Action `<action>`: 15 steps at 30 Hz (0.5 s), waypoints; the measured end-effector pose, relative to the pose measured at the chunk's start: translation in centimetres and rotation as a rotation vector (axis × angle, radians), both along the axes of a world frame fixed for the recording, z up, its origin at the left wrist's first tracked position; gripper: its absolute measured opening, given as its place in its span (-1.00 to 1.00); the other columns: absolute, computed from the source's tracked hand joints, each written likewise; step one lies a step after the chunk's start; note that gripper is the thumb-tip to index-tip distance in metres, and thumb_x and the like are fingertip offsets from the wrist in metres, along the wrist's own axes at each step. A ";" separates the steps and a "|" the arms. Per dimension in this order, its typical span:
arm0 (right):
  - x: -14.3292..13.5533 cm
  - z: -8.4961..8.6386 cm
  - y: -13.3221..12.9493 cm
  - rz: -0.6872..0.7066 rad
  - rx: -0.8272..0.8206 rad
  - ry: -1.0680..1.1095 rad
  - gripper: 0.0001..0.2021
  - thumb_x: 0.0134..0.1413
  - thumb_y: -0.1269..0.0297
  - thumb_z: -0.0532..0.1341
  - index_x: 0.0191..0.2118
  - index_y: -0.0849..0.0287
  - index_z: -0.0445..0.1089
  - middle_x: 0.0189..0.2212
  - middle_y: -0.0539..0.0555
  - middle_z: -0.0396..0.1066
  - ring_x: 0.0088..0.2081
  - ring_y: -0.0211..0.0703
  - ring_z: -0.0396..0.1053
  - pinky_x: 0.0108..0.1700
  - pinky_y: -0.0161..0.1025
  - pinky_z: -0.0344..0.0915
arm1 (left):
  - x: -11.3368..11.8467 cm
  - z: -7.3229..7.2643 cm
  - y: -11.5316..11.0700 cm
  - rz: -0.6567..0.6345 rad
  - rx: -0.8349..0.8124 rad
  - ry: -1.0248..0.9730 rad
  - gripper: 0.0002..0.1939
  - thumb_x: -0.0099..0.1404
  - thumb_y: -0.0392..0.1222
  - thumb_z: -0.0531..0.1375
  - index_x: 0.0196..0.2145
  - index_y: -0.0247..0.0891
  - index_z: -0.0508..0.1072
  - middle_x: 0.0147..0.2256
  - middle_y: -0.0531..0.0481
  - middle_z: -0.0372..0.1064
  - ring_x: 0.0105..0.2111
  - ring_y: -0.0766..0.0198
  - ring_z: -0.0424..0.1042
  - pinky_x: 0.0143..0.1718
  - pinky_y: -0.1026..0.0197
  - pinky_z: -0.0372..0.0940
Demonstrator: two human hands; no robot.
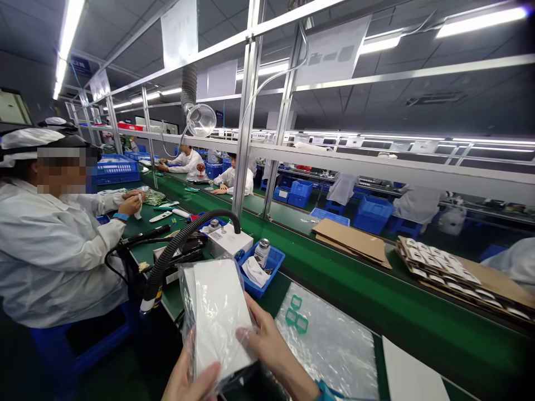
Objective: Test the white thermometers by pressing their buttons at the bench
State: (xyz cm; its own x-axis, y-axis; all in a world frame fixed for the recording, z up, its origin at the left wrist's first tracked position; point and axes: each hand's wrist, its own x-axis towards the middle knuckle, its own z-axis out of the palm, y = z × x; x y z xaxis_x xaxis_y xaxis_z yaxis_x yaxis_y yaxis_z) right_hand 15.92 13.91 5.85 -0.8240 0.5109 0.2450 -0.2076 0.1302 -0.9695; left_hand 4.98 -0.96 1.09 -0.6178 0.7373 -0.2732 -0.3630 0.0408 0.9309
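Fluorescent tubes are lighting a long factory hall, where a silver metal shelving frame (251, 106) is rising over a long green conveyor bench (376, 301) that is running from the near right corner away toward the far left. At the bench's left edge, a seated person in a white coat and cap (45, 239) is working with both hands; more white-coated workers are sitting farther along and beyond the far edge. Flattened brown cardboard sheets (355, 242) are lying toward the far edge, and a brown tray of small white-and-dark parts (451, 273) is sitting to their right. A clear bubble-wrap sheet (334, 345) is lying at the near edge, with small green plastic rings (296, 316) resting on it. A black ribbed hose (179, 245) is arching over a white box-shaped device (229, 239), and just beside that a blue plastic bin (261, 273) is holding a small glass jar (262, 252).

Over the near edge, the left hand (192, 381) and right hand (271, 351) are both gripping a flat white box in a clear plastic bag (219, 317), the left closing on its bottom corner, the right pressing thumb and fingers against its right side.
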 end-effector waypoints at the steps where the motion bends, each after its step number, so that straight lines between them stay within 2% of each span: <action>1: -0.6 -0.3 0.8 -0.036 0.083 -0.046 -0.36 0.05 0.08 0.27 0.24 0.16 0.22 0.15 0.17 0.31 0.14 0.09 0.27 0.16 -0.04 0.18 | -0.3 0.2 0.8 -0.008 0.001 -0.024 0.16 -0.08 0.12 0.44 0.31 -0.10 -0.13 -0.49 0.08 0.48 -0.62 0.18 0.43 -0.66 0.22 0.32; 2: -1.0 -0.8 1.5 -0.094 0.182 -0.121 -0.47 0.08 0.17 0.24 0.18 0.19 0.30 0.10 0.18 0.36 0.10 0.08 0.30 0.15 -0.04 0.19 | -0.5 0.2 1.6 -0.008 0.006 -0.077 0.18 -0.09 0.09 0.45 0.30 -0.17 -0.13 -0.51 0.09 0.46 -0.63 0.20 0.42 -0.65 0.23 0.32; 4: -1.1 -2.4 2.4 -0.220 0.395 -0.311 -0.65 0.13 0.35 0.14 0.03 0.23 0.44 -0.02 0.19 0.44 0.03 0.05 0.35 0.12 -0.07 0.20 | -0.8 -0.3 2.6 0.009 0.020 -0.240 0.13 -0.11 -0.01 0.48 0.26 -0.29 -0.06 -0.45 0.02 0.50 -0.51 0.16 0.50 -0.46 0.20 0.43; 6: -0.6 -3.8 2.7 -0.262 0.543 -0.458 -0.68 0.17 0.46 0.05 -0.08 0.22 0.51 -0.12 0.18 0.48 -0.04 0.02 0.39 0.05 -0.11 0.23 | -0.8 -1.3 3.1 0.036 0.029 -0.387 0.04 -0.07 -0.16 0.48 0.23 -0.34 -0.01 -0.38 -0.06 0.54 -0.37 0.11 0.56 -0.25 0.16 0.47; 8: 0.1 -4.6 2.8 -0.250 0.608 -0.517 -0.67 0.19 0.50 0.03 -0.10 0.21 0.51 -0.14 0.16 0.50 -0.07 -0.01 0.41 0.00 -0.16 0.25 | -0.4 -2.3 3.6 0.080 0.056 -0.474 -0.07 0.01 -0.32 0.41 0.23 -0.31 0.01 -0.35 -0.07 0.56 -0.30 0.09 0.57 -0.16 0.15 0.46; 11: 0.4 -4.2 2.8 -0.268 0.682 -0.524 -0.67 0.22 0.51 0.02 -0.05 0.22 0.48 -0.11 0.16 0.50 -0.06 -0.04 0.41 -0.02 -0.22 0.25 | 0.5 -2.9 5.2 0.155 0.125 -0.501 -0.25 0.12 -0.47 0.28 0.21 -0.25 0.10 -0.28 -0.04 0.57 -0.20 0.11 0.57 -0.05 0.15 0.43; 15: 0.7 -2.9 3.2 -0.328 0.844 -0.613 -0.69 0.24 0.52 0.01 -0.14 0.19 0.49 -0.18 0.14 0.49 -0.12 -0.05 0.40 -0.09 -0.22 0.23 | 1.5 -2.0 7.9 0.169 0.152 -0.437 -0.47 0.21 -0.52 0.15 0.13 -0.33 0.21 -0.29 -0.06 0.57 -0.15 0.19 0.55 0.02 0.20 0.38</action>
State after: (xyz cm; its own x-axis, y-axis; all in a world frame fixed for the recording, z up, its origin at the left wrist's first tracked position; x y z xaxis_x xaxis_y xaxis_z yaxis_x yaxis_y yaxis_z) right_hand 16.64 17.08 2.95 -0.7797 0.5885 0.2139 0.4465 0.7621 -0.4689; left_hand 6.44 6.98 -0.93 -0.5839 0.6884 -0.4303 -0.7105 -0.1769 0.6810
